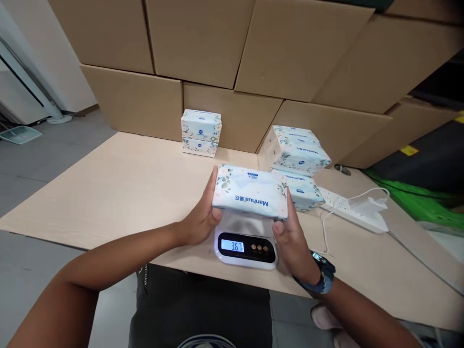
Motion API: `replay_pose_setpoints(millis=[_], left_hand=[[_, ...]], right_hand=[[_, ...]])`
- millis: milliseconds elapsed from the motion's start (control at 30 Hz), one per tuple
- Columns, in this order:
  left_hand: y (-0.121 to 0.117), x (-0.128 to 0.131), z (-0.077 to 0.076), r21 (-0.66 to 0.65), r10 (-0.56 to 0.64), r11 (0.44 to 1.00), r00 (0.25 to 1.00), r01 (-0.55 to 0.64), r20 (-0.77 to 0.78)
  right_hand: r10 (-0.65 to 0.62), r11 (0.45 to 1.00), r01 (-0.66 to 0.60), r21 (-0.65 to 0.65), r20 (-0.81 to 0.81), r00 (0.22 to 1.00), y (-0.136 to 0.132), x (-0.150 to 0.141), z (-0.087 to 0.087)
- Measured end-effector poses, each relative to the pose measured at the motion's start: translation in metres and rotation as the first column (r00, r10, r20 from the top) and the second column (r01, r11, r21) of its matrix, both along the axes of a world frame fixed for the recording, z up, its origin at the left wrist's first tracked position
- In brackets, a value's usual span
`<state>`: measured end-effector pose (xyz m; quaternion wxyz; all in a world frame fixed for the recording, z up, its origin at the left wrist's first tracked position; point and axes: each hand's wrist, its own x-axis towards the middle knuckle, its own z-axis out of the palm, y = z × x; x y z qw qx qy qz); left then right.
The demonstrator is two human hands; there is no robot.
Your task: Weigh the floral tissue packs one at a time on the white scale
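A white and pale blue tissue pack (250, 191) with floral print lies between my two hands, over a digital scale (246, 249). My left hand (203, 220) grips the pack's left end, thumb at its near edge. At the right end, my right hand (293, 237) closes on it in the same way, a watch on that wrist. The scale's lit display reads about 3.67, and its platform is mostly hidden under the pack. I cannot tell whether the pack touches the platform.
Two stacked tissue packs (201, 133) stand at the back; several more packs (299, 150) are piled at right. A white power strip (351, 210) with plug and cables lies right on the table (108, 193). Cardboard boxes (232, 43) form a wall behind.
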<state>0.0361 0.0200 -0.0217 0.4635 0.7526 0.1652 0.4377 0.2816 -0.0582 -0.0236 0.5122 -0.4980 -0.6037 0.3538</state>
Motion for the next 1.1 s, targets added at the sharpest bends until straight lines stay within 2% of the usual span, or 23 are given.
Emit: replay_pose_setpoints(millis=[100, 167, 233, 267, 333, 467, 600, 667, 900, 1100], left_hand=[[0.03, -0.011, 0.008, 0.15, 0.198, 0.964, 0.97, -0.218, 0.139], [0.054, -0.021, 0.009, 0.1, 0.382, 0.912, 0.913, -0.398, 0.146], [0.077, -0.03, 0.006, -0.052, 0.56, 0.828, 0.828, -0.559, 0.015], [0.086, -0.033, 0.003, -0.118, 0.613, 0.778, 0.787, -0.617, -0.068], [0.099, -0.039, -0.005, -0.178, 0.662, 0.705, 0.727, -0.686, -0.179], [0.111, -0.045, -0.017, -0.168, 0.715, 0.647, 0.668, -0.744, -0.204], [0.12, -0.047, -0.021, -0.192, 0.776, 0.575, 0.605, -0.795, -0.179], [0.123, -0.046, -0.024, -0.214, 0.789, 0.556, 0.591, -0.803, -0.167], [0.124, -0.044, -0.028, -0.285, 0.758, 0.572, 0.628, -0.769, -0.175], [0.118, -0.045, -0.021, -0.301, 0.713, 0.603, 0.668, -0.739, -0.212]], right_hand=[[0.015, 0.987, -0.048, 0.152, 0.21, 0.978, 0.043, -0.015, 0.025], [0.0, 0.982, -0.067, 0.175, 0.361, 0.933, 0.086, -0.03, 0.038], [-0.026, 0.994, -0.043, 0.104, 0.58, 0.814, 0.127, -0.048, 0.042], [-0.045, 0.997, -0.007, 0.071, 0.7, 0.713, 0.145, -0.058, 0.04], [-0.054, 0.998, 0.013, 0.057, 0.794, 0.605, 0.17, -0.077, 0.033], [-0.019, 0.996, -0.072, 0.061, 0.879, 0.477, 0.194, -0.109, 0.023], [0.024, 0.988, -0.153, 0.037, 0.924, 0.381, 0.214, -0.121, 0.034], [0.037, 0.986, -0.164, 0.022, 0.938, 0.344, 0.224, -0.123, 0.041], [-0.003, 0.993, -0.112, 0.034, 0.964, 0.266, 0.234, -0.125, 0.043], [-0.021, 0.995, -0.091, 0.046, 0.965, 0.261, 0.235, -0.123, 0.039]])
